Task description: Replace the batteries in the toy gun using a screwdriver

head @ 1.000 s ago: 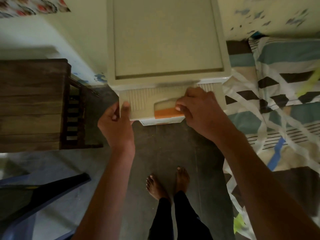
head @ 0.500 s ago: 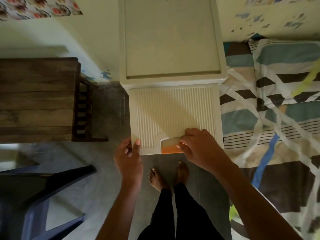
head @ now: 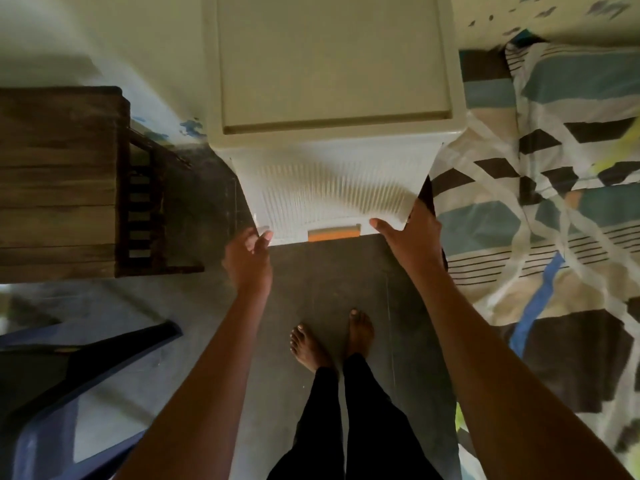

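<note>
Left hand (head: 247,252) curls at the left front corner of the blurred drawer (head: 329,192), grip unclear. Right hand (head: 412,237) clasps the right corner, just below the cabinet (head: 332,64) top. Toy gun and screwdriver are not in sight. Uneven pulling could jam the drawer, or drop it toward the bare feet (head: 308,348).

a cream cabinet (head: 332,64) stands against the wall, and a ribbed panel (head: 329,195) with an orange handle (head: 334,233) tilts out from its front, blurred. the right hand (head: 412,244) grips the panel's lower right corner and the left hand (head: 247,254) meets its lower left corner. bare feet (head: 311,348) stand on the dark floor (head: 329,282) between a wooden table (head: 59,181) and a patterned sheet (head: 554,202).
</note>
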Demonstrator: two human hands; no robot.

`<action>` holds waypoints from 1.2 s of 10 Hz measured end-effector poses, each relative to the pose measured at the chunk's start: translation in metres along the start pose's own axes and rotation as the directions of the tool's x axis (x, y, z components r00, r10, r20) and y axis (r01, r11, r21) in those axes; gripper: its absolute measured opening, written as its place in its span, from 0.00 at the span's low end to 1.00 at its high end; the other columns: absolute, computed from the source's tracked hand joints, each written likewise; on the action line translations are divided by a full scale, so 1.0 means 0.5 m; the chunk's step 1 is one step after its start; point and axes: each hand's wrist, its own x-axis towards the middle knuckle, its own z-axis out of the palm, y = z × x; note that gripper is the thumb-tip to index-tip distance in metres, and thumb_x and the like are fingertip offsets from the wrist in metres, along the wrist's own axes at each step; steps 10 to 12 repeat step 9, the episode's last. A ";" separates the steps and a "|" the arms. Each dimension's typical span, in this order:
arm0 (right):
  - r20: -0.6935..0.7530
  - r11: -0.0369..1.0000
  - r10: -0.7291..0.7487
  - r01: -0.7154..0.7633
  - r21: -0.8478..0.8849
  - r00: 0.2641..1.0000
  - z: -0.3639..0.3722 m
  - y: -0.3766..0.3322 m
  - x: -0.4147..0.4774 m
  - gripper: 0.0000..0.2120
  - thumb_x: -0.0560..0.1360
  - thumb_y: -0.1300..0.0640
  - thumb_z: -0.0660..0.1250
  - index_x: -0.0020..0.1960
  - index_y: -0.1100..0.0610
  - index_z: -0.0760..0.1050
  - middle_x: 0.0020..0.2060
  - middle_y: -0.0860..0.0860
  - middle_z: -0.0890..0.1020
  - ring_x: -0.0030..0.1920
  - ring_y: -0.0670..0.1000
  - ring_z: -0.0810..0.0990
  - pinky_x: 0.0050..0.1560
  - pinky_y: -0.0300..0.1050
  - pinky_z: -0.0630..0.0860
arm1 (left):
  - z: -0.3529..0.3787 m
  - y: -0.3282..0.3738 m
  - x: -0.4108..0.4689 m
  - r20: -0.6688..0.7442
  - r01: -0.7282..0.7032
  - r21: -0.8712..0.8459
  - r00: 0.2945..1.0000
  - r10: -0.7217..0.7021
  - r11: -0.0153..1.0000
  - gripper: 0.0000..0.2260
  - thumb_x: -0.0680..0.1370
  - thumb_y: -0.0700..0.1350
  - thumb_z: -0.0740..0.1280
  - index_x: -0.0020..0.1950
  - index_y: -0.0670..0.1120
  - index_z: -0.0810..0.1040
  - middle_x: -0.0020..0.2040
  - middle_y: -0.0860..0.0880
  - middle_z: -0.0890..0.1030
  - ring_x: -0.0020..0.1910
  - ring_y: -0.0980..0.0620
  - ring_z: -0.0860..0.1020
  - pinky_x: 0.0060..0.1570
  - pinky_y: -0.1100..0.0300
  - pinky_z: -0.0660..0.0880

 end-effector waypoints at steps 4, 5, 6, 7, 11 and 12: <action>-0.045 0.964 0.171 -0.157 0.214 0.984 0.024 -0.067 0.100 0.38 0.69 0.32 0.75 0.60 0.64 0.77 0.54 0.53 0.82 0.56 0.51 0.80 0.50 0.38 0.72 | 0.080 0.093 0.101 -0.037 0.045 0.048 0.998 -0.043 0.998 0.27 0.76 0.60 0.74 0.34 0.47 0.61 0.32 0.51 0.65 0.30 0.56 0.62 0.26 0.67 0.64; -0.057 0.943 0.210 -0.187 0.274 0.976 0.036 -0.068 0.106 0.35 0.71 0.39 0.78 0.64 0.65 0.77 0.61 0.58 0.83 0.63 0.55 0.81 0.53 0.38 0.72 | 0.095 0.103 0.095 -0.048 0.043 -0.038 0.998 -0.044 0.998 0.27 0.76 0.59 0.75 0.35 0.48 0.60 0.32 0.51 0.62 0.30 0.56 0.60 0.28 0.67 0.62; -0.048 0.928 0.231 -0.205 0.312 0.972 0.042 -0.074 0.100 0.39 0.71 0.39 0.78 0.68 0.66 0.75 0.64 0.60 0.82 0.67 0.56 0.79 0.61 0.41 0.73 | 0.099 0.109 0.090 -0.047 0.077 -0.104 0.996 -0.082 0.992 0.27 0.76 0.59 0.75 0.35 0.48 0.60 0.33 0.52 0.62 0.32 0.55 0.62 0.34 0.63 0.63; -0.035 0.912 0.235 -0.208 0.353 0.971 0.039 -0.086 0.091 0.37 0.73 0.43 0.77 0.72 0.66 0.72 0.64 0.59 0.82 0.66 0.54 0.80 0.55 0.37 0.71 | 0.093 0.119 0.079 -0.018 0.124 -0.142 0.992 -0.128 0.982 0.22 0.77 0.59 0.73 0.39 0.46 0.69 0.36 0.49 0.73 0.40 0.46 0.77 0.46 0.50 0.74; -0.002 0.946 0.154 -0.147 0.288 0.988 0.041 -0.106 0.026 0.26 0.76 0.45 0.75 0.69 0.56 0.75 0.61 0.52 0.84 0.61 0.49 0.82 0.48 0.29 0.73 | 0.016 0.140 0.013 0.004 0.051 -0.220 0.999 -0.051 0.974 0.12 0.81 0.48 0.72 0.65 0.50 0.81 0.60 0.46 0.86 0.62 0.53 0.83 0.67 0.58 0.74; -0.002 0.946 0.154 -0.147 0.288 0.988 0.041 -0.106 0.026 0.26 0.76 0.45 0.75 0.69 0.56 0.75 0.61 0.52 0.84 0.61 0.49 0.82 0.48 0.29 0.73 | 0.016 0.140 0.013 0.004 0.051 -0.220 0.999 -0.051 0.974 0.12 0.81 0.48 0.72 0.65 0.50 0.81 0.60 0.46 0.86 0.62 0.53 0.83 0.67 0.58 0.74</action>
